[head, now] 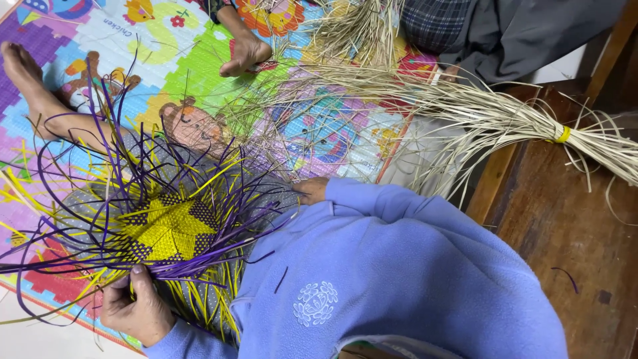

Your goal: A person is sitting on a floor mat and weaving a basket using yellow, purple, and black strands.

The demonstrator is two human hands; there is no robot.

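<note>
Left hand point(136, 307) clamped on edge of purple-and-yellow woven piece point(169, 229), steadying it on lap; right hand point(311, 190) mostly sleeve-hidden, grip cannot tell; pale straw bundle point(505, 119) nearby.

The person wears a loose fleece top in soft periwinkle blue, with a fuzzy, slightly napped surface that bunches into broad folds across the chest and arm. On the front sits a small embroidered cluster of pale flowers, stitched in white thread with rounded petals. Both sleeves are long and end in plain cuffs of the same blue cloth. The left hand point(136, 309) is bare beyond its cuff, without ring or glove. The right hand point(311, 190) shows only partly past its sleeve, also bare. Below the top, grey cloth with fine pale dots covers the lap and legs, and the feet are bare
</note>
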